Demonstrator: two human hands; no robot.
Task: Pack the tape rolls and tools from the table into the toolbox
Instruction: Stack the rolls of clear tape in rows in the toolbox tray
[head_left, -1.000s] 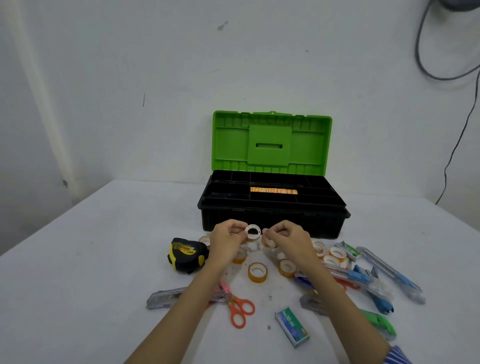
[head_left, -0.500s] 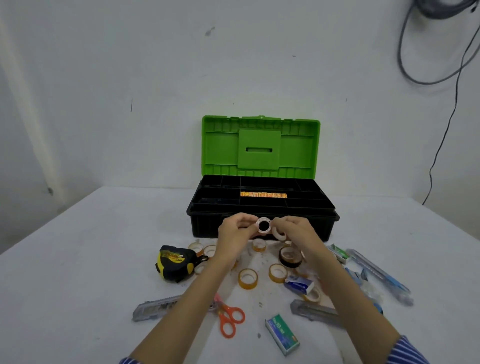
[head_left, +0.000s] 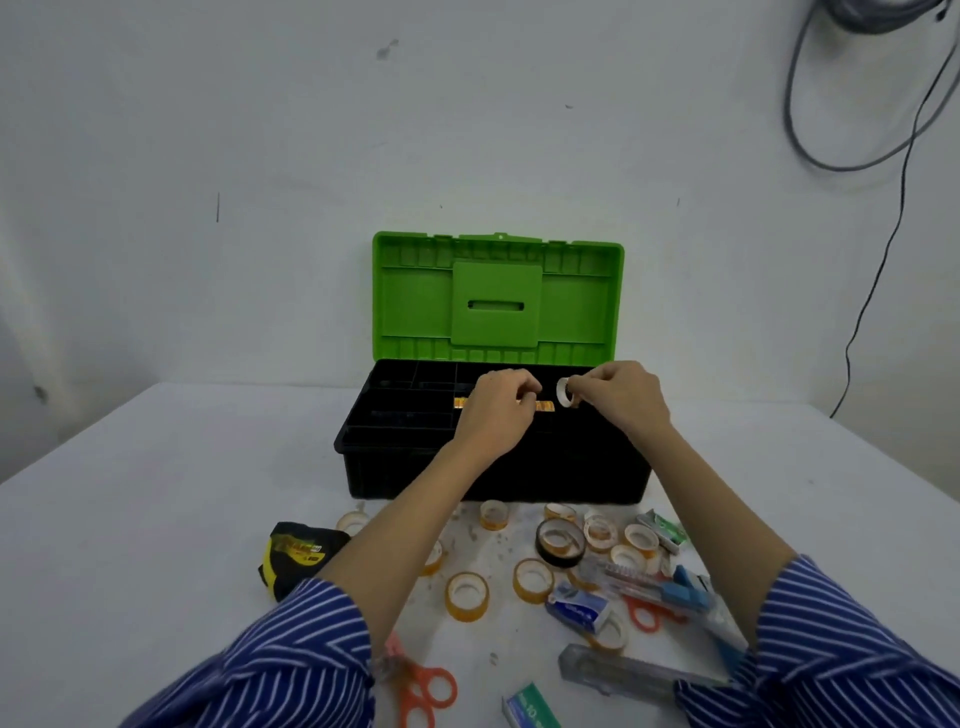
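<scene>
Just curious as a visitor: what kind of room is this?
Probably a plain workroom or makeshift workbench, not a home. A bare white wall with loose cables hanging, a white table, and an open toolbox amid scattered tape rolls suggest it.

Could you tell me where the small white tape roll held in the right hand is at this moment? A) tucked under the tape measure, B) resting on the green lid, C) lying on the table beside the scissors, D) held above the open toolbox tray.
D: the right hand pinches the white tape roll in its fingertips over the black tray of the open toolbox, clear of the table.
</scene>
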